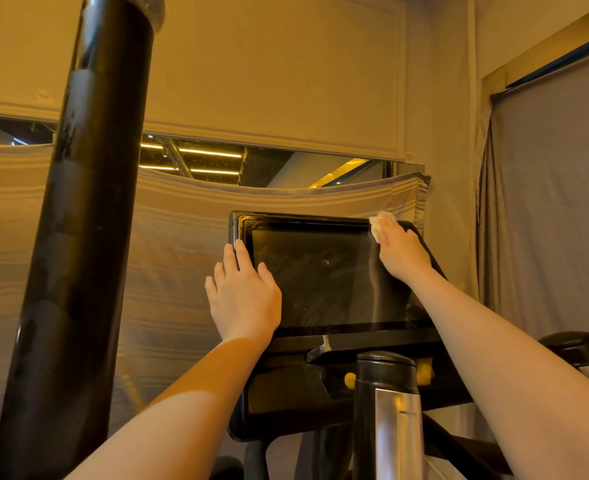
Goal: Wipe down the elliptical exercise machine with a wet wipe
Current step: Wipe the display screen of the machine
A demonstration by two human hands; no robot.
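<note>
The elliptical's black console screen (324,275) stands in the middle of the head view, with wet streaks across its glass. My right hand (402,254) presses a white wet wipe (379,225) against the screen's upper right corner; most of the wipe is hidden under the fingers. My left hand (243,296) rests flat with straight fingers on the screen's left edge, fingertips reaching the frame. Below the screen sits the console base (286,400) with yellow buttons.
A thick black handlebar pole (78,237) rises at the left, close to the camera. A shorter black and silver handle (388,407) stands in front of the console. Another handle top (577,351) shows at lower right. Cloth covers hang behind and to the right.
</note>
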